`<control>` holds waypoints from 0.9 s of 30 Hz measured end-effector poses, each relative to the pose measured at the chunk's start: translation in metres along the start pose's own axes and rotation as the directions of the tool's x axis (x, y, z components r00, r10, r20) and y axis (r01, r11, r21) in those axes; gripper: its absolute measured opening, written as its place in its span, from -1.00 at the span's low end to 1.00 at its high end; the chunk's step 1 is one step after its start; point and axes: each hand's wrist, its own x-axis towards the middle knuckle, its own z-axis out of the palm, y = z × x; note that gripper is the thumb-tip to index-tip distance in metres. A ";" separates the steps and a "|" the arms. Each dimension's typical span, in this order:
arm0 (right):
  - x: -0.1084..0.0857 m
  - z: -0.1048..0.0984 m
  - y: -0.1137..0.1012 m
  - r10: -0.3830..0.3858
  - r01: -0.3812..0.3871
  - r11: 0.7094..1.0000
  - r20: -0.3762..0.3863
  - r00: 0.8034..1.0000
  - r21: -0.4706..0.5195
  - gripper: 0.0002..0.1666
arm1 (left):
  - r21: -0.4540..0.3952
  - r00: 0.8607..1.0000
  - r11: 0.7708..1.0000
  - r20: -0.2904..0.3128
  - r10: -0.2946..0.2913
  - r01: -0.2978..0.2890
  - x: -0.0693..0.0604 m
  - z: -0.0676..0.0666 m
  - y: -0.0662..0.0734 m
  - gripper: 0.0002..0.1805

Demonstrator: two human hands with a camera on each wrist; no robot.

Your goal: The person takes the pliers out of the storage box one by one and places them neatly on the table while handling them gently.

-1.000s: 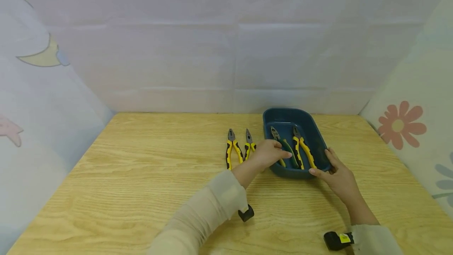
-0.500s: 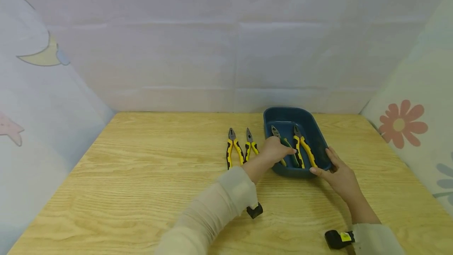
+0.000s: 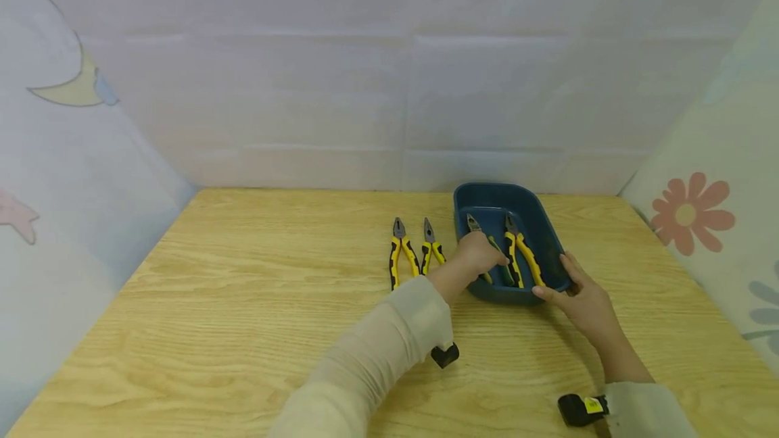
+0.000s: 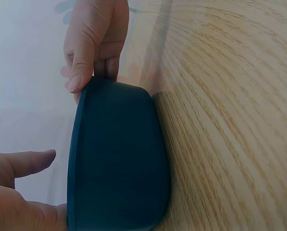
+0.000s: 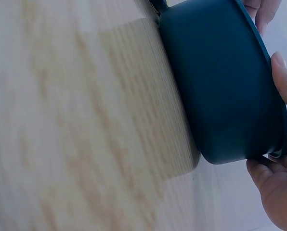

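Observation:
In the head view, a dark blue plastic bin (image 3: 499, 297) holds two pairs of pliers. The left one, pliers with green-and-yellow handles (image 3: 506, 274), is partly covered by my left hand (image 3: 477, 254), which reaches in over the near left rim. That hand's thumb (image 4: 32, 162) is straight and apart from the fingers in the left wrist view; its fingertips are hidden inside the bin. To the right lie yellow-and-black pliers (image 3: 528, 259). My right hand (image 3: 587, 306) grips the bin's near right corner, thumb at the rim and fingers around the outside.
Two more yellow-and-black pliers, a left pair (image 3: 397, 252) and a narrower-nosed pair (image 3: 429, 242), lie on the wooden table (image 3: 262, 289) left of the bin. My left forearm passes close in front of them. A pale cloth wall (image 3: 304, 100) stands behind the table.
My left hand has moved slightly right and farther over the green-handled pliers in the bin. The pliers, the bin and my right hand look unmoved.

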 end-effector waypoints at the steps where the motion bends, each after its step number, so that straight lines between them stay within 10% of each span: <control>1: 0.000 0.000 0.000 0.001 -0.001 1.000 0.002 1.000 0.005 0.05 | 0.003 1.000 1.000 0.000 -0.001 0.001 0.001 0.001 0.000 -0.53; 21: 0.000 -0.002 -0.001 -0.004 0.004 1.000 0.007 1.000 0.002 0.04 | 0.158 0.997 0.987 -0.065 -0.031 0.041 0.011 0.016 0.012 -0.73; 27: 0.000 -0.002 -0.001 -0.006 0.006 1.000 0.008 1.000 0.007 0.04 | 0.324 0.998 0.945 -0.066 -0.014 0.035 0.017 0.022 0.013 -0.77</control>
